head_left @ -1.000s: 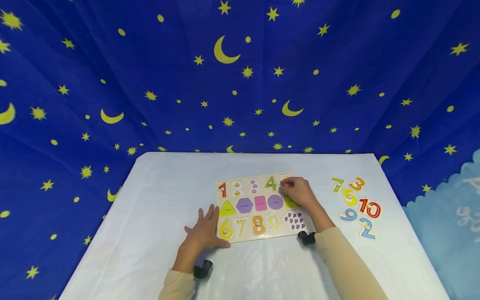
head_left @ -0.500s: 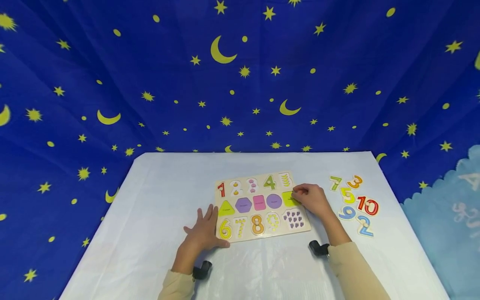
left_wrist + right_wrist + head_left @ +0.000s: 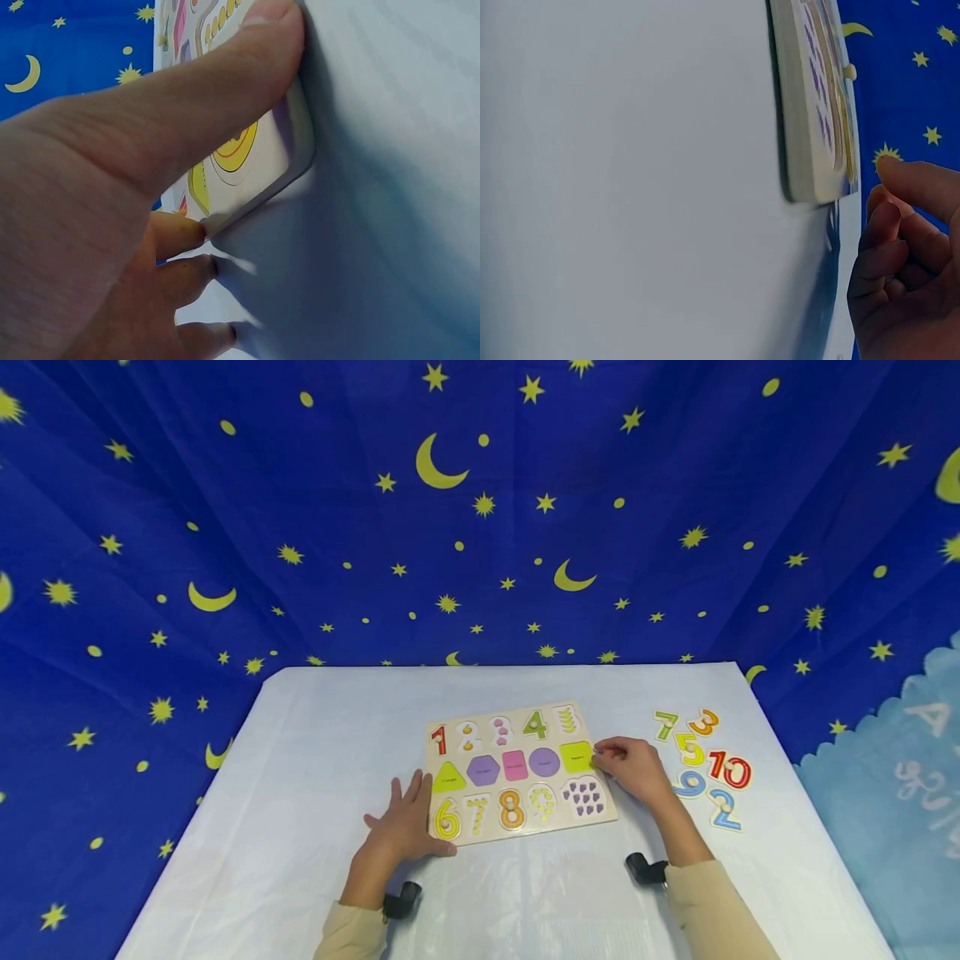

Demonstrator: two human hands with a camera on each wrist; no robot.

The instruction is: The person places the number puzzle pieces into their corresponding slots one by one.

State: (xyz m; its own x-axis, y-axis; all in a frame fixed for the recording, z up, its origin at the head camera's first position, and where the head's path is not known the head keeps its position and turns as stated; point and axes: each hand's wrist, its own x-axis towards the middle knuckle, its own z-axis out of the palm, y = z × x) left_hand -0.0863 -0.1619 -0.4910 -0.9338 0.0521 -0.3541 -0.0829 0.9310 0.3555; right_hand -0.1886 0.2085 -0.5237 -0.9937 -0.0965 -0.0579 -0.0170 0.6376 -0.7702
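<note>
A wooden number puzzle board [image 3: 487, 832] lies on the white table, with a red 1 [image 3: 439, 741], green 4 [image 3: 536, 725], yellow 6 [image 3: 447, 819] and orange 8 [image 3: 512, 810] seated in it. My left hand [image 3: 401, 829] steadies its near left corner. In the left wrist view the thumb [image 3: 225, 71] lies straight across the corner, the other fingers spread along the side edge. Beside the board's right edge, near the printed yellow square [image 3: 577, 757], is my right hand [image 3: 632, 770]. Its fingers are loosely bent, and the right wrist view shows nothing between thumb and fingertips.
Right of the board lie loose number pieces: a green 7 [image 3: 664, 725], orange 3 [image 3: 703, 722], yellow 5 [image 3: 689, 749], red 10 [image 3: 730, 770], blue 9 [image 3: 690, 784] and blue 2 [image 3: 725, 810]. A blue star-patterned cloth [image 3: 345, 510] hangs behind the table.
My right hand has drawn back from the board's upper right, moving right and towards me, which uncovers the banana-printed slot and the yellow square. The left hand keeps its place on the board.
</note>
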